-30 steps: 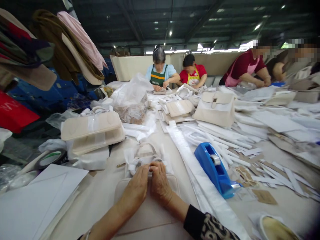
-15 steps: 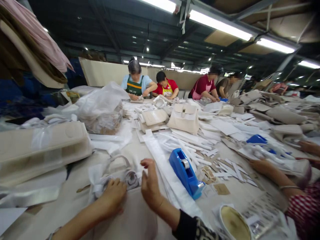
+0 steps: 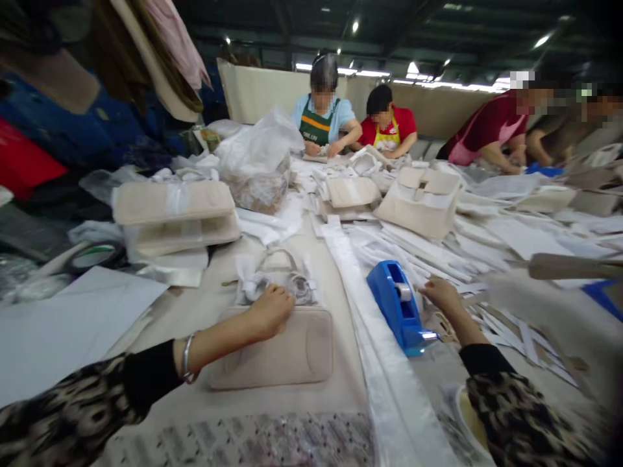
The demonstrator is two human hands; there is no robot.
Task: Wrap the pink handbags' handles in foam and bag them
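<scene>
A beige handbag (image 3: 292,363) lies flat on the table in front of me, its handle and rings covered in white wrapping (image 3: 302,288) at the far edge. My left hand (image 3: 272,311) is closed at the bag's top edge, beside the wrapped handle. Just right of the blue tape dispenser (image 3: 396,305), my right hand (image 3: 444,297) has its fingers drawn together above paper strips; whatever they hold is too blurred to make out. A white plastic sleeve (image 3: 365,331) runs between the bag and the dispenser.
Another beige bag (image 3: 175,201) sits at left, near a tape roll (image 3: 95,256) and white sheets (image 3: 73,331). A flap bag (image 3: 421,201) and paper strips (image 3: 530,344) lie at right. Co-workers (image 3: 321,117) work across the table. A printed plastic sheet (image 3: 243,444) lies nearest me.
My right hand has left the handbag and moved right, past the tape dispenser, its fingers now drawn together. My left hand stays at the bag's top edge. The view has turned right-to-left.
</scene>
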